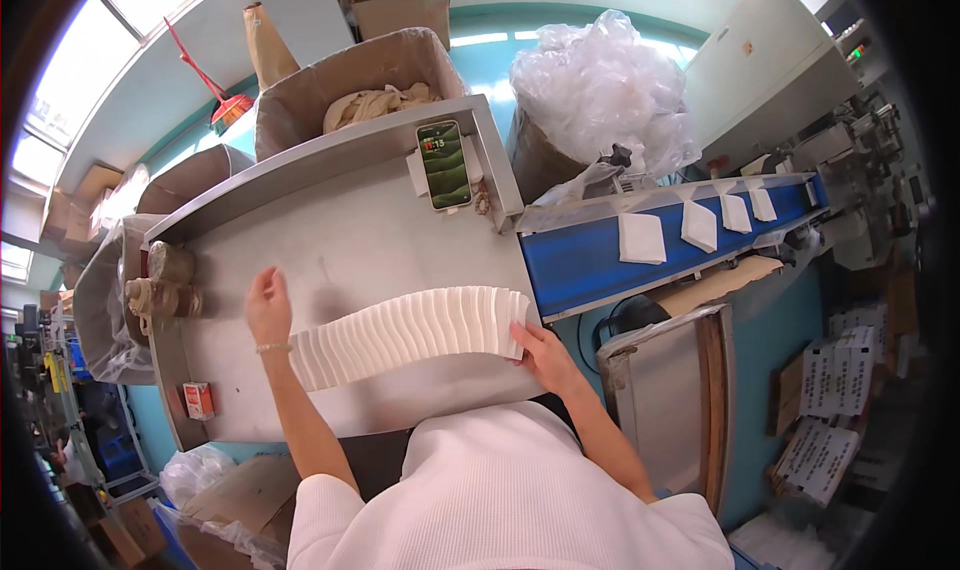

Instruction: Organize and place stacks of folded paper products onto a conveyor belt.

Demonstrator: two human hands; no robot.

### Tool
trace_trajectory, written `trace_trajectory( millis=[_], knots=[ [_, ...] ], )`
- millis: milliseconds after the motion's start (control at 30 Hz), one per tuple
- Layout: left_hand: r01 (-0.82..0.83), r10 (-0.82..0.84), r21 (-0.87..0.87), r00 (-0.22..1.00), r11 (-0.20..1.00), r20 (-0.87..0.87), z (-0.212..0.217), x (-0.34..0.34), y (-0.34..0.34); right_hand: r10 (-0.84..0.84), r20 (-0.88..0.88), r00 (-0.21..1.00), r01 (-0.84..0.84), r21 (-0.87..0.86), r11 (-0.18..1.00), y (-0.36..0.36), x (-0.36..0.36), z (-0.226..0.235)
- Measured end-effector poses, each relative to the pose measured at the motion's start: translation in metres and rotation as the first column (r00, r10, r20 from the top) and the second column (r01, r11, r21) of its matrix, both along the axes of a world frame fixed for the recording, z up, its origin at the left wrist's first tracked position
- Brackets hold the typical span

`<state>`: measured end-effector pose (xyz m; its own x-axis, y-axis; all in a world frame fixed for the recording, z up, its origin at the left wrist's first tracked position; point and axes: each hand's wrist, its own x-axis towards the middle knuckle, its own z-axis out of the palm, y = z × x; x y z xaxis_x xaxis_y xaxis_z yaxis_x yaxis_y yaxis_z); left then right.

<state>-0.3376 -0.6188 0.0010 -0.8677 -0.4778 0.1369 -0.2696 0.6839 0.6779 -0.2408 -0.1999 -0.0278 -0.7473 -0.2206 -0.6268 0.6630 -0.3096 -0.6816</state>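
A long fanned row of white flat pads point(410, 332) lies across a steel table point(350, 240). My left hand point(267, 310) presses flat against the row's left end, fingers up. My right hand point(538, 348) presses against the row's right end at the table's corner. The row is squeezed between both hands. A blue conveyor belt point(580, 265) runs off to the right with several single white pads on it, such as one point(640, 238) near its left end.
A phone point(444, 164) leans on the table's back rim. A small red box point(198, 400) sits at the table's left front. Rolls point(165, 282) lie at the left edge. Cardboard boxes point(350, 80), a plastic-lined bin point(590, 90) and machinery point(860, 170) stand around.
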Motion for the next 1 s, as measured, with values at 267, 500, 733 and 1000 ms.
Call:
trace_trajectory(
  millis=[267,500,733,1000],
  knots=[
    [-0.321,0.327,-0.065,0.91,0.945,0.254,-0.083,0.144,-0.087,-0.096,0.042,0.994,0.099,-0.074,0.992,-0.02,-0.016,0.016],
    [-0.237,0.245,0.389,0.969,0.89,0.029,-0.051,0.133,-0.04,-0.405,-0.052,0.913,0.394,-0.15,0.907,0.009,-0.019,-0.023],
    [-0.122,0.132,0.299,0.991,0.947,-0.014,-0.015,0.098,0.029,0.111,-0.411,0.905,0.094,0.448,0.889,-0.032,-0.04,0.011],
    [-0.244,0.264,0.174,0.959,0.954,-0.102,-0.012,0.1,0.036,-0.003,-0.083,0.997,0.017,0.163,0.986,0.0,-0.014,0.004]
  ],
)
